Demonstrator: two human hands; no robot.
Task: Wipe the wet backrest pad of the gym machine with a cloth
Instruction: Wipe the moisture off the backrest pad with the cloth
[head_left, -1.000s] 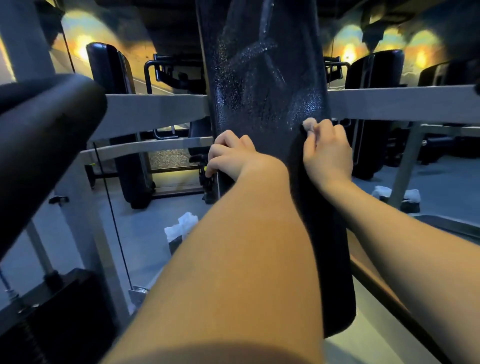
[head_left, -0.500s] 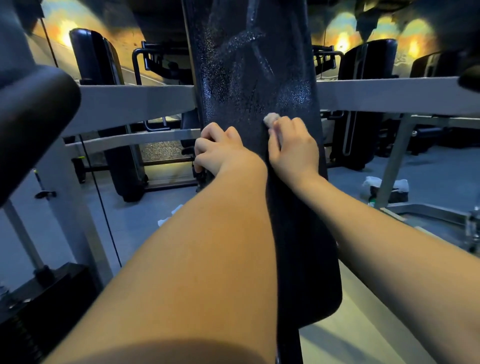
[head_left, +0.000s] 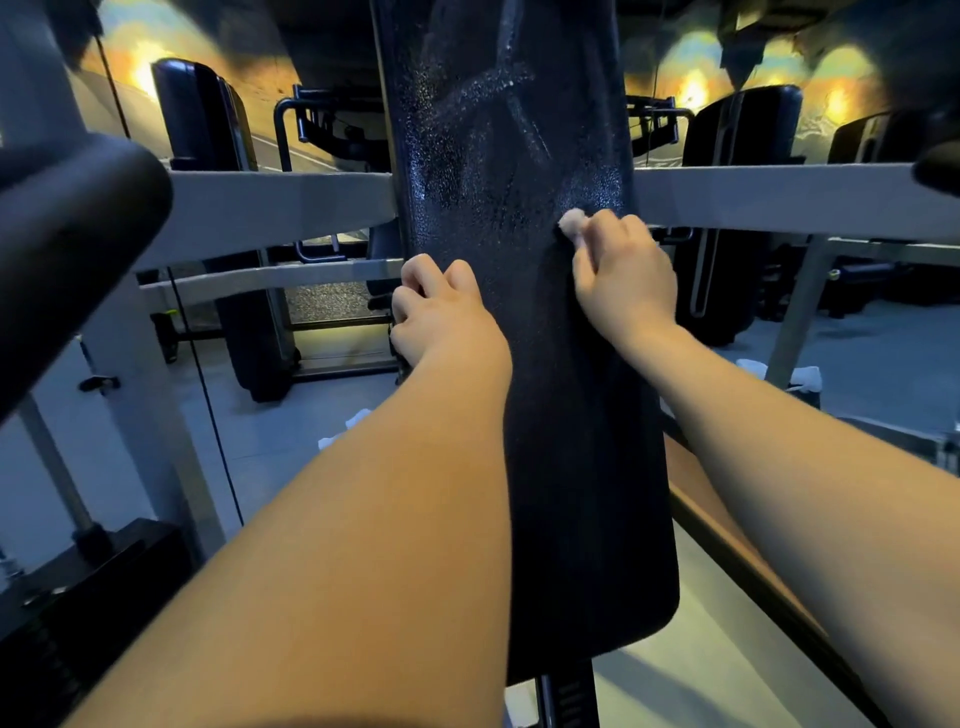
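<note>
The tall black backrest pad (head_left: 519, 156) runs up the middle of the head view; its upper part glistens with water drops and streaks, its lower part looks dull. My right hand (head_left: 621, 275) grips a small pale cloth (head_left: 571, 223) and presses it on the pad's right side. Only a bit of the cloth shows past the fingers. My left hand (head_left: 436, 312) curls round the pad's left edge, a little lower.
Grey frame bars (head_left: 270, 202) cross behind the pad on both sides. A black roller pad (head_left: 72, 249) juts in at the left. Other dark machines (head_left: 727, 208) stand behind. White rags (head_left: 800, 376) lie on the grey floor. A weight stack (head_left: 78, 597) sits at the lower left.
My right hand with the cloth slid left toward the pad's middle, then back toward the right side. My left hand kept its hold on the left edge.
</note>
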